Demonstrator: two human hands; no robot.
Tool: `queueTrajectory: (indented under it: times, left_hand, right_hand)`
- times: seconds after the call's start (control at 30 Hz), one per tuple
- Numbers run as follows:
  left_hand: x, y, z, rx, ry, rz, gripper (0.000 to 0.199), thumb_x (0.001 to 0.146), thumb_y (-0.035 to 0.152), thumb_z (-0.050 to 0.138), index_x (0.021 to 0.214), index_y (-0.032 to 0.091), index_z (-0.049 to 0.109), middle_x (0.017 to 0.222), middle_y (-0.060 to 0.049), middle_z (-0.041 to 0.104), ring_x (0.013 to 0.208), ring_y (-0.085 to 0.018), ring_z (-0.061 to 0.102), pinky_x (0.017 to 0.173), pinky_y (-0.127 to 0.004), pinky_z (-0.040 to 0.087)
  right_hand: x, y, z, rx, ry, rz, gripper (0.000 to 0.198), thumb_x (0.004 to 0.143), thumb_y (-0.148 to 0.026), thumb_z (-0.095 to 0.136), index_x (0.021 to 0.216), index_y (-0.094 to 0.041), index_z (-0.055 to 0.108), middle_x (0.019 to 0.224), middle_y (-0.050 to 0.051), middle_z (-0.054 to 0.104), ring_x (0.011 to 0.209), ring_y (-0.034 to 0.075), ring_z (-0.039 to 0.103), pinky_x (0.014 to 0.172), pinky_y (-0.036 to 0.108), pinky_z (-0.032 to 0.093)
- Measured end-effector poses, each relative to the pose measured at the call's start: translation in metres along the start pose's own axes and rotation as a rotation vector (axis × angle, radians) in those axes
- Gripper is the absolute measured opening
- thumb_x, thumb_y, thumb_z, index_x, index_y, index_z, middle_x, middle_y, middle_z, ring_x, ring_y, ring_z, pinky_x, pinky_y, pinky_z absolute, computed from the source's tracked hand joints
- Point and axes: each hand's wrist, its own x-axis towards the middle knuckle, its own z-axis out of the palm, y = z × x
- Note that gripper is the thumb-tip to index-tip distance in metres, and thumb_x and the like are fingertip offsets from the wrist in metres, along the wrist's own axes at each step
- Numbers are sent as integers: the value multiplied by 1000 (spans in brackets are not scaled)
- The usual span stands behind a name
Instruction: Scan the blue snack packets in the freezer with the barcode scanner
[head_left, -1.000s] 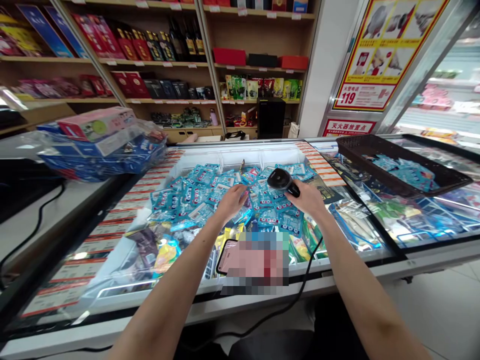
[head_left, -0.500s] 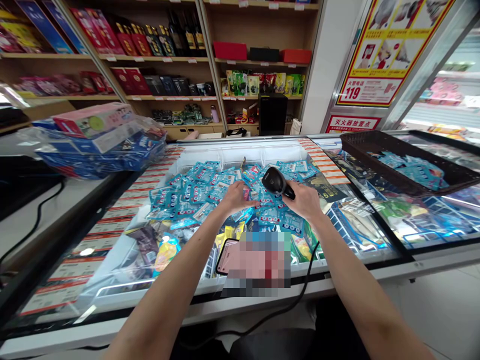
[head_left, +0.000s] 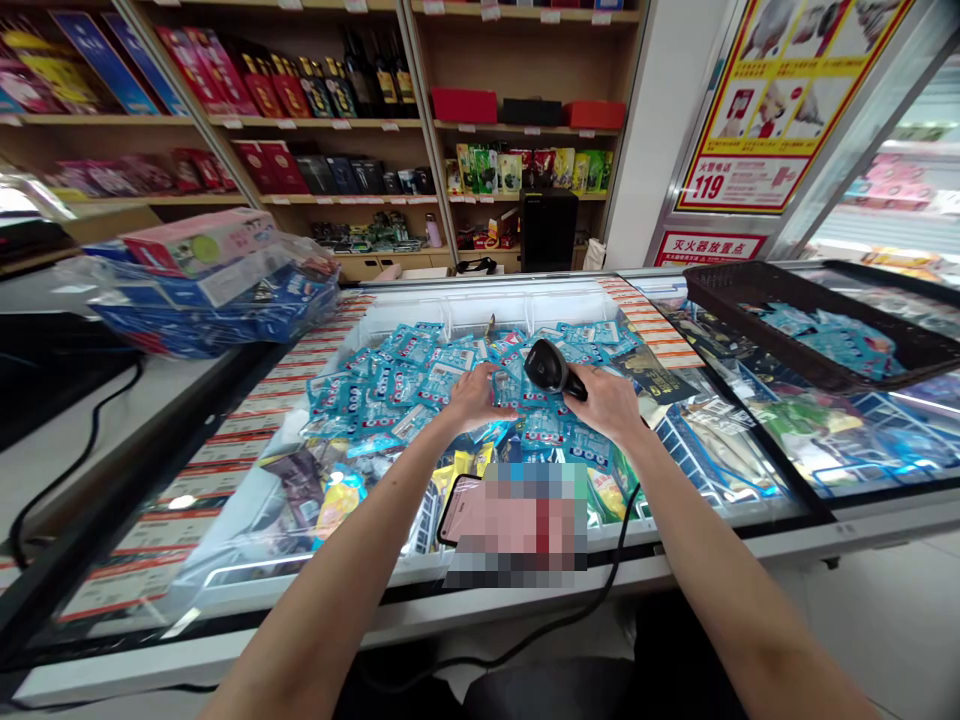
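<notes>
- The right hand (head_left: 611, 402) is closed around the handle of a black scanner (head_left: 546, 368), its head above blue packets (head_left: 397, 382).
- The left hand (head_left: 472, 398) has thumb and fingers apart over the packets; whether it touches any is unclear.
- The packets lie scattered across a freezer (head_left: 409, 620).
- Nearer the person: a partly blurred phone (head_left: 463, 510).
- To the right, a brown tray (head_left: 739, 325) holds more packets.
</notes>
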Motion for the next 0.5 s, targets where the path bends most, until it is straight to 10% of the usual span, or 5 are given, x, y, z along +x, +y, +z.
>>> queueTrajectory:
  times: [0.2,0.5]
  left_hand:
    - [-3,-8,-10,-458,20,-90,82,63,27,69,135,22,31,108,-7,55,87,-16,57,78,-33,50]
    - [-7,-27,-12,-485,366,-17,36,74,29,56,108,23,63,112,-2,64,89,-16,58,76,-28,46]
  right_hand:
    - [-1,0,0,-1,-19,-4,42,84,-37,52,124,-27,54,105,5,68,91,23,63,71,30,43]
    - [-5,-1,1,23,51,-46,51,81,-35,57,130,-26,50,105,4,69,91,22,63,72,28,43]
